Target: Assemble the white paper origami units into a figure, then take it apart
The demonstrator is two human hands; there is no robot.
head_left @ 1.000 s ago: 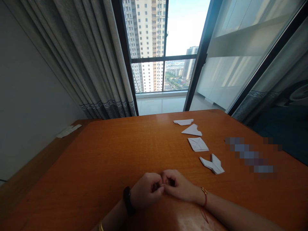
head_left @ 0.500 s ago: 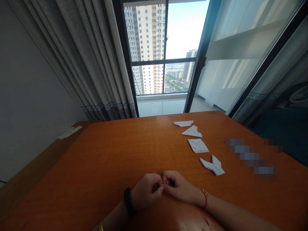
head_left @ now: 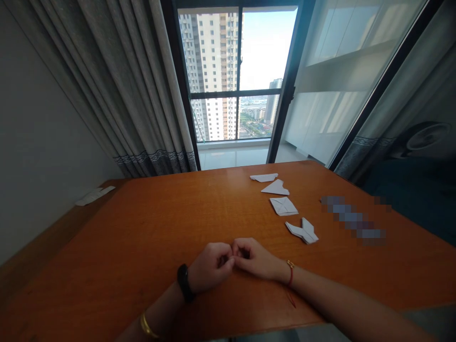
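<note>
My left hand (head_left: pixel 211 267) rests on the wooden table (head_left: pixel 149 223) with its fingers curled in and a black band around the wrist. Beside it, my right hand (head_left: pixel 254 259) is curled the same way, and a red string bracelet circles that wrist. The fingertips of both hands touch each other. Nothing shows in either hand. Nearest to my right hand lies a white folded paper piece with two prongs (head_left: pixel 302 232). Behind it are a folded paper square (head_left: pixel 284 206), a pointed paper piece (head_left: pixel 277 187) and a flat narrow one (head_left: pixel 264 177).
A blurred patch (head_left: pixel 351 217) hides something on the table's right side. White paper strips (head_left: pixel 95 195) lie on the ledge by the left wall. Beyond the table's far edge stand a grey curtain (head_left: pixel 142 95) and a glass door. A fan (head_left: pixel 423 137) is at the right.
The view has tilted and shifted slightly, so the table and papers appear higher and further left. My hands keep the same pose, fingertips together.
</note>
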